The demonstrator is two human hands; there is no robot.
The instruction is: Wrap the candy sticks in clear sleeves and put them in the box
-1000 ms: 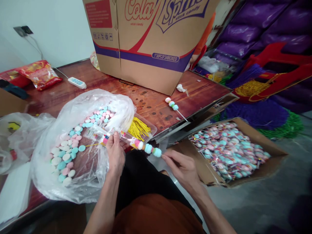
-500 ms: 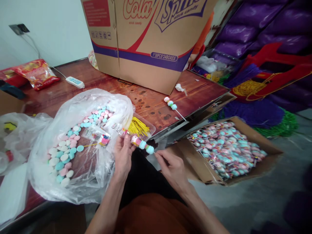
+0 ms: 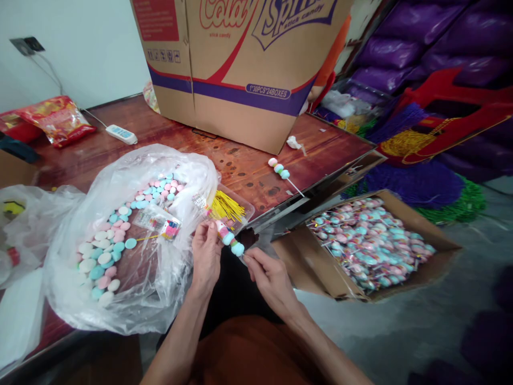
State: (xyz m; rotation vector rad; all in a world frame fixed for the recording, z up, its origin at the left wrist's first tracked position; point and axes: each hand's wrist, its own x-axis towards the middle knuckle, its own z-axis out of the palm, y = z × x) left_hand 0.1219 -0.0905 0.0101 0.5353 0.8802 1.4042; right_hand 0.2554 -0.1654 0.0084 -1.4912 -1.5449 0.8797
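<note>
My left hand (image 3: 207, 256) pinches a small printed clear plastic wrapper (image 3: 222, 230) between thumb and fingers. The fingers of my right hand (image 3: 272, 278) are closed on the thin stick of a marshmallow lollipop (image 3: 237, 249), whose blue and green pieces point toward my left hand. Its upper end is at or inside the wrapper; how deep it sits I cannot tell. Beside my left hand lies a large clear plastic bag (image 3: 160, 291) with pink, white and blue round candies (image 3: 106, 247). More flat wrappers (image 3: 170, 229) lie by the candies.
Yellow twist ties (image 3: 227, 207) fill a clear tray. Another marshmallow lollipop (image 3: 279, 168) lies near the table edge (image 3: 320, 184). A large carton (image 3: 236, 115) stands at the back. Lower right, an open cardboard box (image 3: 332, 275) holds many wrapped lollipops (image 3: 372, 240).
My right hand has moved left and slightly down toward my left hand, bringing the lollipop further toward the wrapper. The view has shifted a little.
</note>
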